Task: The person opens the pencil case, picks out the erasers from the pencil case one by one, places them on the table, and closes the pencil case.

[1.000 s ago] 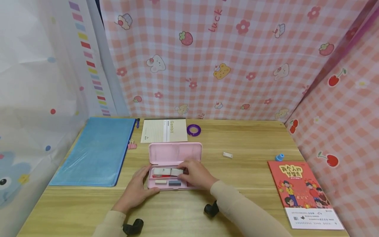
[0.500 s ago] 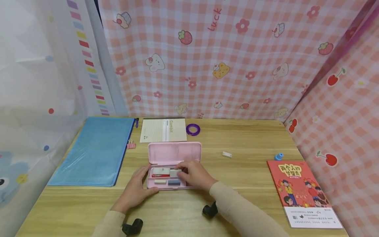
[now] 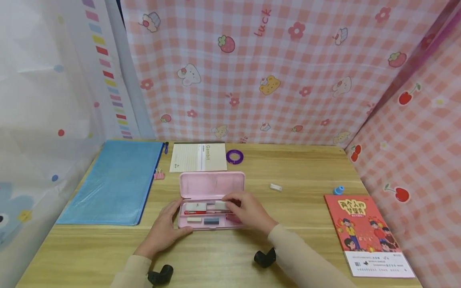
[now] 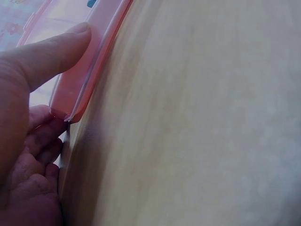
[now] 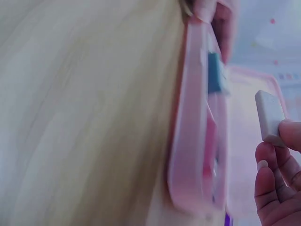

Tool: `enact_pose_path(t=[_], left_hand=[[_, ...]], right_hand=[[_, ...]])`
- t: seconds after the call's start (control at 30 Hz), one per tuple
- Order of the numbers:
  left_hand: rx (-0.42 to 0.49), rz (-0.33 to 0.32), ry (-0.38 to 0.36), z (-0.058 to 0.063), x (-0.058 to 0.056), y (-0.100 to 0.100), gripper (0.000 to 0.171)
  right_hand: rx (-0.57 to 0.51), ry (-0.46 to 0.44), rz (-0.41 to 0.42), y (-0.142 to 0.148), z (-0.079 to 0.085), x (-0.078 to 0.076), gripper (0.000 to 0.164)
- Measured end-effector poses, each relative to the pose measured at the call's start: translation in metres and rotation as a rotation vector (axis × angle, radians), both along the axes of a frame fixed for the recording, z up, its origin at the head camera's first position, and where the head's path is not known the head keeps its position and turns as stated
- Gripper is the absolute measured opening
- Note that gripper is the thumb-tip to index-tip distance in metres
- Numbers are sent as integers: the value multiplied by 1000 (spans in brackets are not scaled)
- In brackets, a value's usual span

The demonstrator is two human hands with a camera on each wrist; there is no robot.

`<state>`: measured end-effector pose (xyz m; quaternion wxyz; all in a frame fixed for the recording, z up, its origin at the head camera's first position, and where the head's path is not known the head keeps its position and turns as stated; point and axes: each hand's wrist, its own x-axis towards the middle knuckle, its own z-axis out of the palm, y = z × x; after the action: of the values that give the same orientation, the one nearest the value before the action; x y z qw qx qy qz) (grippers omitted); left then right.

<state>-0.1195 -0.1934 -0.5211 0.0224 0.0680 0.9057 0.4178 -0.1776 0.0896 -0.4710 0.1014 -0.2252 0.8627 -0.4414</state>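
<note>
A pink pencil case (image 3: 211, 185) lies with its lid raised. My left hand (image 3: 163, 230) grips its left end, thumb (image 4: 70, 47) on the front edge and fingers round the end. My right hand (image 3: 250, 212) pinches a white eraser (image 5: 270, 115) between thumb and fingers over the case's right part. Inside the case are another white eraser (image 3: 196, 207), a red pen-like item (image 3: 194, 213), a small cream block (image 3: 194, 220) and a blue-grey block (image 3: 211, 221). A dark pink item (image 3: 233, 218) in the right part is half hidden by the right hand.
A blue folder (image 3: 111, 184) lies left, a pink binder clip (image 3: 159, 175) beside it. Behind the case are a notebook (image 3: 198, 157) and a purple tape roll (image 3: 235, 157). To the right are a small white block (image 3: 276, 187), a blue cap-like item (image 3: 338, 190) and a red book (image 3: 367, 232).
My right hand has shifted right with the white eraser, lifting it away from the other eraser and uncovering more of the case. The left hand stays on the case's left end.
</note>
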Motion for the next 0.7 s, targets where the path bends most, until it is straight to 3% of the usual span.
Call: enact_pose_path(t=[0.33,0.57,0.7], left_hand=[[-17,8,-7,3,-1,-5,98],[-6,-2,-15,0,-2,-5,99],[-5,-2,-29,-2,-1,-4,100]], right_hand=[[-81,81,-200,79,-8,-8,16],[-22,65,-368,137,-29,-17,19],[17,74,-405,154,-38,-23,19]])
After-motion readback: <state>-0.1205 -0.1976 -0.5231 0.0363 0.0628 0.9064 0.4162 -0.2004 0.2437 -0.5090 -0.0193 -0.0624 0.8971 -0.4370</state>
